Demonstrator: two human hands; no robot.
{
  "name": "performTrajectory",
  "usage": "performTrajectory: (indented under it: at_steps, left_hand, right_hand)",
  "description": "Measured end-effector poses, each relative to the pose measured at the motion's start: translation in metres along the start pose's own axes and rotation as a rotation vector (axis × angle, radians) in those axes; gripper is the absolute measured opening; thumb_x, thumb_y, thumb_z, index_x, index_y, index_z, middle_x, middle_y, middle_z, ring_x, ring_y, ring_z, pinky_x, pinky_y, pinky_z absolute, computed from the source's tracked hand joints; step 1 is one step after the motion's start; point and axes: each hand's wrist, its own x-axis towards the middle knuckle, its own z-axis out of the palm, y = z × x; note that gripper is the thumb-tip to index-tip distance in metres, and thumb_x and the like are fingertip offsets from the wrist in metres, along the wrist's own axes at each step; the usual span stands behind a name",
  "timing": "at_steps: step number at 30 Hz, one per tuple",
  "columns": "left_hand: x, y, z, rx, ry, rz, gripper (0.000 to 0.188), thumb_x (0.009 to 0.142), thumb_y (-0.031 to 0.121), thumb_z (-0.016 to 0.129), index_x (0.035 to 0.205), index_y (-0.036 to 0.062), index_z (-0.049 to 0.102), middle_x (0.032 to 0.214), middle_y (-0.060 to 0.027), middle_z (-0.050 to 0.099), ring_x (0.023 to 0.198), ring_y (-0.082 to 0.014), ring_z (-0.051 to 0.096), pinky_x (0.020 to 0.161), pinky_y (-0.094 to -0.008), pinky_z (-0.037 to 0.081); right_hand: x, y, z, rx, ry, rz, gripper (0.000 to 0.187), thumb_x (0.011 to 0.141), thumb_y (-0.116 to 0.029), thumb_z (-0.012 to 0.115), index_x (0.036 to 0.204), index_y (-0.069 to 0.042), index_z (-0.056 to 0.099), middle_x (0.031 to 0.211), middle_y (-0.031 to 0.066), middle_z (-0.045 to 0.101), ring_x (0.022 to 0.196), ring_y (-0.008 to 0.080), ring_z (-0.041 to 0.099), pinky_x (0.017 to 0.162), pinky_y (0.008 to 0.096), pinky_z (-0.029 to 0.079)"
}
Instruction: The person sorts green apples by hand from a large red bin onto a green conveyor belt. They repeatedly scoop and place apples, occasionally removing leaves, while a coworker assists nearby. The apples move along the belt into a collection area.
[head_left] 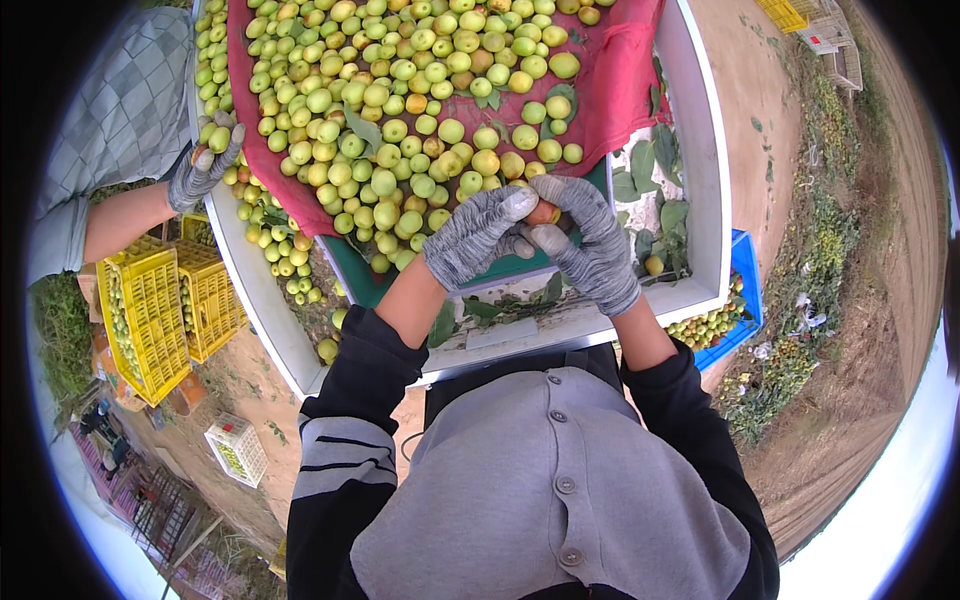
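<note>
A: What do the hands have?

B: One small, round, orange-red fruit [543, 212]. It sits between the left hand [476, 232], in a grey streaky knit glove, and the right hand [595, 245], in a glove just like it.

A: How is the grip?

B: Both hands are curled in close, with only room for the fruit. The left fingertips look to be on one side. The right thumb and fingers bend around the other side. I can't tell how hard they squeeze.

A: Where is that?

B: Up over the near edge of a pile of round yellow-green fruits [400, 110]. The pile lies on a red cloth [630, 80] in a big box with white walls [703, 130].

A: What step is this?

B: I think it's the bit where one fruit gets handled and checked. The fingers hide most of it, so I can't see if it has a bad spot.

A: What does the next move need?

B: Soft, steady fingers, I'd say, so it doesn't slip or bruise. One hand should have it well before the other lets go. I can't tell where it should be put.

A: Is anyone else there?

B: Yes! Another person's gloved hand [203, 178] holds fruit too, by the left wall.
</note>
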Motion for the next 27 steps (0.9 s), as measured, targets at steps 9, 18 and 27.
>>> performTrajectory:
  at_steps: [9,18,27]
  left_hand:
    - [0.002,0.057,-0.115,1.968,1.231,0.249,0.085,0.079,0.066,0.064,0.149,0.0251,0.039,0.156,-0.0140,0.029,0.143,-0.0468,0.018,0.115,-0.0621,0.014]
    - [0.001,0.035,-0.155,1.926,0.964,0.388,0.065,0.082,0.051,0.069,0.139,0.0247,0.053,0.132,-0.0119,0.055,0.124,-0.0345,0.049,0.108,-0.0470,0.036]
    - [-0.027,0.000,-0.107,1.637,0.628,0.626,0.059,0.085,0.038,0.069,0.138,0.0174,0.054,0.141,-0.0111,0.050,0.133,-0.0361,0.043,0.112,-0.0463,0.035]
  right_hand:
    - [-0.152,0.045,-0.179,-0.351,0.551,0.736,0.027,0.094,-0.013,0.063,0.117,0.000,0.059,0.104,0.0067,0.061,0.094,0.0161,0.057,0.089,0.0314,0.049]
    - [-0.077,0.062,-0.146,-0.686,0.209,0.253,0.023,0.095,-0.006,0.057,0.116,-0.003,0.067,0.111,0.0143,0.067,0.103,0.0277,0.063,0.095,0.0350,0.049]
    - [0.189,0.098,0.085,-0.811,-0.236,0.042,0.025,0.087,-0.022,0.065,0.110,-0.013,0.066,0.105,0.0104,0.066,0.099,0.0303,0.064,0.083,0.0418,0.053]
